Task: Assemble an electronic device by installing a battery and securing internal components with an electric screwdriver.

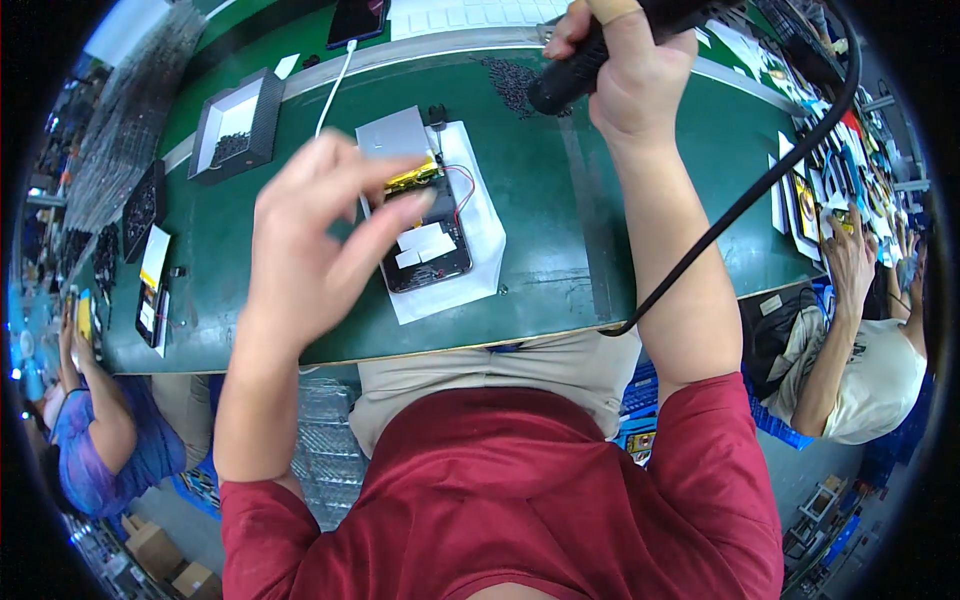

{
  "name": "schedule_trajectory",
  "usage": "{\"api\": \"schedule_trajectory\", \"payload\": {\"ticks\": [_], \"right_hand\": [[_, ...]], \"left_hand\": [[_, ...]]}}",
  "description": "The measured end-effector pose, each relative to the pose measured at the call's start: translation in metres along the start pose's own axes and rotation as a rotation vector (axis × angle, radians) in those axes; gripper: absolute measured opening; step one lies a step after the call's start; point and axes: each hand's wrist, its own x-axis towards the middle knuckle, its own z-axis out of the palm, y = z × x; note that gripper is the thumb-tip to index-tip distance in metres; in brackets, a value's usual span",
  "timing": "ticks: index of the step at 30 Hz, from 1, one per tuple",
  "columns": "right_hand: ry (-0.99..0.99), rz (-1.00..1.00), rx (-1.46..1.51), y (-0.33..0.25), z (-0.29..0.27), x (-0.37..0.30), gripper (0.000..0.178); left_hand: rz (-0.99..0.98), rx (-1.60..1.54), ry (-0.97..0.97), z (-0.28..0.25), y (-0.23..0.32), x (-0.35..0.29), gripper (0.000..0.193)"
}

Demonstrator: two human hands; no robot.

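My right hand (645,85) is wrapped around a black corded electric screwdriver (590,72), its front end over a pile of tiny black screws (510,85). My left hand (310,235), slightly blurred, hovers by an opened black electronic device (455,262), thumb and index finger apart with nothing visible between them. White stickers, a yellow-taped part (410,178) and thin red wires show inside the device. A grey flat panel (393,133) adjoins its far end, and a white sheet (480,215) lies beneath. My left fingers partly cover the device.
A dark-edged box (237,130) with small black pieces stands at the far left. Another opened device (150,305) lies near the left edge. A phone (356,22) with a white cable is at the back. The screwdriver's cord (740,220) crosses my right forearm. Co-workers sit on both sides.
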Motion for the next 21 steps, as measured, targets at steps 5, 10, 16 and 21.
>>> {"api": "schedule_trajectory", "payload": {"ticks": [5, 10, 16, 21], "right_hand": [[0.027, 0.009, 0.089, -0.01, 0.005, -0.001, 0.013], [-0.104, -0.016, 0.515, -0.014, 0.015, 0.004, 0.019], [-0.03, 0.046, 0.181, -0.022, 0.0, -0.007, 0.031], [0.005, -0.02, 0.182, -0.021, 0.004, -0.01, 0.028]], "left_hand": [[0.079, 0.111, -0.118, 0.024, -0.016, 0.064, 0.025], [0.056, 0.058, -0.098, 0.067, -0.028, 0.074, 0.024], [0.084, 0.024, -0.078, 0.081, -0.029, 0.075, 0.02], [0.11, 0.0, -0.054, 0.081, -0.035, 0.072, 0.017]]}}
